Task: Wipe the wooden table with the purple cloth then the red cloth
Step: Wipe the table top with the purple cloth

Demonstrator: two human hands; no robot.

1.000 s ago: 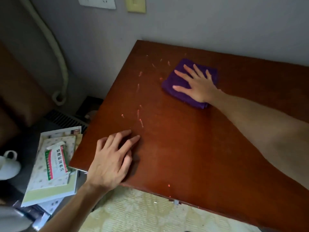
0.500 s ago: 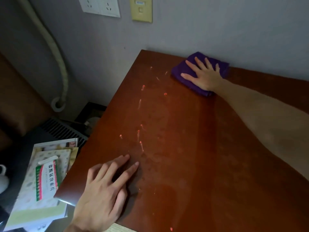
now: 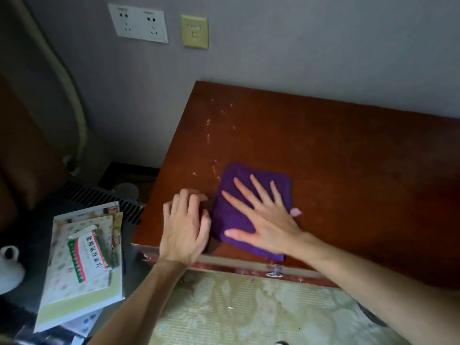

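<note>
The folded purple cloth (image 3: 234,207) lies flat on the wooden table (image 3: 348,170) near its front left corner. My right hand (image 3: 263,220) presses down on the cloth with fingers spread wide. Just left of the cloth, my left hand (image 3: 185,225) rests on the table by the front edge, fingers curled and holding nothing. Small pink crumbs (image 3: 208,122) are scattered on the wood along the left side, beyond the cloth. A small pink scrap (image 3: 296,212) peeks out at the right of my right hand. No red cloth is in view.
The table's back edge meets a grey wall with sockets (image 3: 139,23). A stack of papers and a box (image 3: 84,260) sits on a low dark surface to the left, beside a white cup (image 3: 10,267). A pale patterned floor (image 3: 249,312) lies below the front edge.
My right hand has dragged the purple cloth from the far edge by the wall back to the front left part of the table. My left hand has curled its fingers.
</note>
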